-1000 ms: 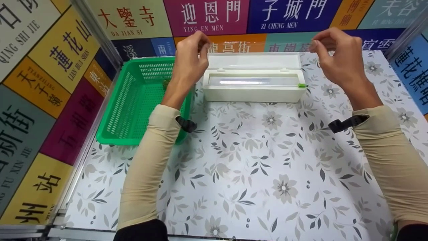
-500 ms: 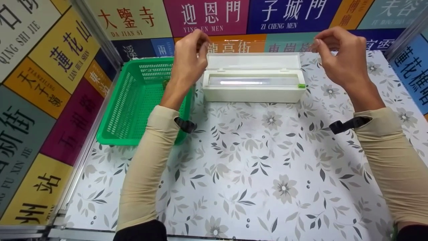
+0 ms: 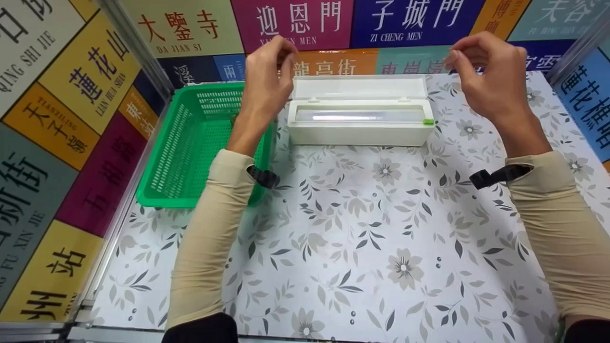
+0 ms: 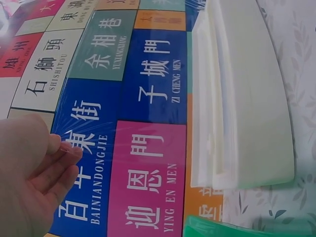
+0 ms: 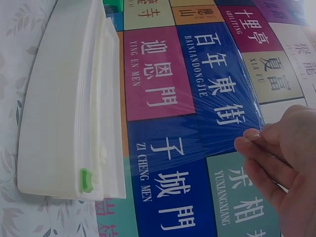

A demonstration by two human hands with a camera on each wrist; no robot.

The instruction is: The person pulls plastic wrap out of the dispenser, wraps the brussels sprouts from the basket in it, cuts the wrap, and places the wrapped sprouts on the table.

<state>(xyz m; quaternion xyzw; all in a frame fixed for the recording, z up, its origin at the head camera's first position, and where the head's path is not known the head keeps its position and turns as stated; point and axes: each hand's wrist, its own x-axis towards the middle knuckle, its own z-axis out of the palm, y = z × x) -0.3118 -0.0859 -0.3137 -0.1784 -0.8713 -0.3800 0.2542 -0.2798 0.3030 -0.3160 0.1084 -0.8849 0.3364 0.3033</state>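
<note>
A sheet of clear cling film (image 5: 219, 140) stretches between both hands, creased and shiny where it gathers at the fingertips. My left hand (image 3: 266, 78) pinches one corner of it between thumb and fingers, as the left wrist view confirms. The opposite corner is pinched by my right hand (image 3: 498, 78). Both hands are raised above and to either side of a white cling film dispenser (image 3: 362, 135). The dispenser's lid (image 3: 360, 87) stands open at the back, and a small green slider (image 3: 428, 122) sits at its right end. The film is nearly invisible in the head view.
A green plastic basket (image 3: 167, 202) stands left of the dispenser, partly behind the left forearm. A small brownish-green item (image 3: 233, 120) in it is mostly hidden. A flower-patterned cloth (image 3: 352, 247) covers the table. Panels with colourful lettering (image 3: 295, 24) close off the back and sides.
Both hands have risen slightly and drawn a little farther apart, the right one moving right. Their pinch on the cling film looks the same. Dispenser and basket have stayed in place.
</note>
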